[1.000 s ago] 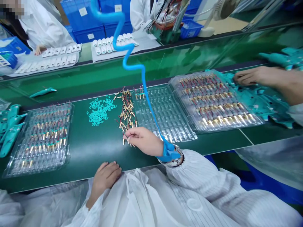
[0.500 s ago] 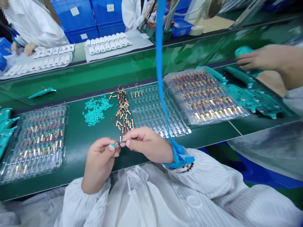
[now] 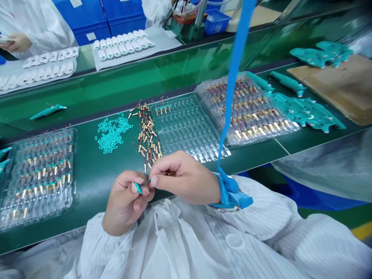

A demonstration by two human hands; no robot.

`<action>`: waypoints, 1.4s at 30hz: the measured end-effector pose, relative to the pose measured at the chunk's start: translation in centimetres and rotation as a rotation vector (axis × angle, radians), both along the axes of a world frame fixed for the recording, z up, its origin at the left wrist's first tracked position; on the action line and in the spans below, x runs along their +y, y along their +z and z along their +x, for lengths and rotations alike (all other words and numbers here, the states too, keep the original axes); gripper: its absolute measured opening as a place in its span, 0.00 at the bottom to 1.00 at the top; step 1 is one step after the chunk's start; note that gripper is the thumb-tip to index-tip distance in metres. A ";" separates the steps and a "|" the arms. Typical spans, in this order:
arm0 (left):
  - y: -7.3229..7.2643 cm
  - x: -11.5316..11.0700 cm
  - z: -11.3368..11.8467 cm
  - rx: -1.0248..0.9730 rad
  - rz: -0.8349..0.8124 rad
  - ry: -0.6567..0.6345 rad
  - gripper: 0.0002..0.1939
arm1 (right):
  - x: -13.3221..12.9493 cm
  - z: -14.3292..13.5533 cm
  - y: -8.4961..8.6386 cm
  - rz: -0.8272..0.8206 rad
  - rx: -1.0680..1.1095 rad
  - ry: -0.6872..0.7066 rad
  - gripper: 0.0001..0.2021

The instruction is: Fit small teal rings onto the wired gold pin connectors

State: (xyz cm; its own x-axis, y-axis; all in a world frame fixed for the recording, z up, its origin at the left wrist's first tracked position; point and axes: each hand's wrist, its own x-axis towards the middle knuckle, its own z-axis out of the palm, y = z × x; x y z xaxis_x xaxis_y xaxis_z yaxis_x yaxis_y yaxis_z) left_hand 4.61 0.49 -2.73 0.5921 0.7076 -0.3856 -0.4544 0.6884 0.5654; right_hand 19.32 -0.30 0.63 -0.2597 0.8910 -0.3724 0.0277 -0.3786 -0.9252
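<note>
Over a green bench (image 3: 101,174), left hand (image 3: 124,205) pinches a teal ring (image 3: 138,188); right hand (image 3: 186,176) pinches its wire (image 3: 146,183). Trays (image 3: 188,130) lie beyond.

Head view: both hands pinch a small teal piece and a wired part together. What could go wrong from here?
1. The teal piece, pinched only at the left hand fingertips, could slip and drop.
2. The right hand could bend the thin wires.
3. The blue wrist cord hangs over the filled tray and might snag parts.

L hand (image 3: 124,203) & R hand (image 3: 183,176) pinch teal ring (image 3: 138,188) w/ wired part by loose brass parts (image 3: 147,135).
</note>
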 end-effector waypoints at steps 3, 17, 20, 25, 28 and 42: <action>0.0 0.1 0.1 0.021 0.013 0.002 0.04 | 0.1 0.0 0.2 0.024 -0.029 -0.004 0.07; 1.2 1.5 -1.0 0.693 0.476 0.017 0.10 | -0.3 -0.5 -3.2 -0.127 0.381 -0.218 0.06; 1.5 1.8 -0.4 0.773 0.605 0.068 0.09 | -0.5 -0.4 -3.8 -0.202 0.515 -0.255 0.06; 2.0 2.1 0.9 0.901 0.865 0.060 0.05 | -0.6 0.0 -3.8 -0.260 0.611 -0.306 0.05; 2.2 2.4 1.6 0.961 0.932 -0.001 0.04 | -0.6 0.3 -3.8 -0.269 0.619 -0.329 0.05; 0.1 9.8 6.9 1.150 1.073 -0.223 0.08 | 0.6 6.4 -5.9 -0.157 0.224 -0.762 0.07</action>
State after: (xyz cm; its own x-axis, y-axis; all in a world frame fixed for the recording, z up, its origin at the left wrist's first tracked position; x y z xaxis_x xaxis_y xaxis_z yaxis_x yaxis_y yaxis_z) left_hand 11.46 10.32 -2.62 0.4741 0.8766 -0.0822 0.5907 -0.2475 0.7680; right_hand 25.74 0.34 -5.31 0.3145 0.7949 -0.5189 -0.4697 -0.3447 -0.8128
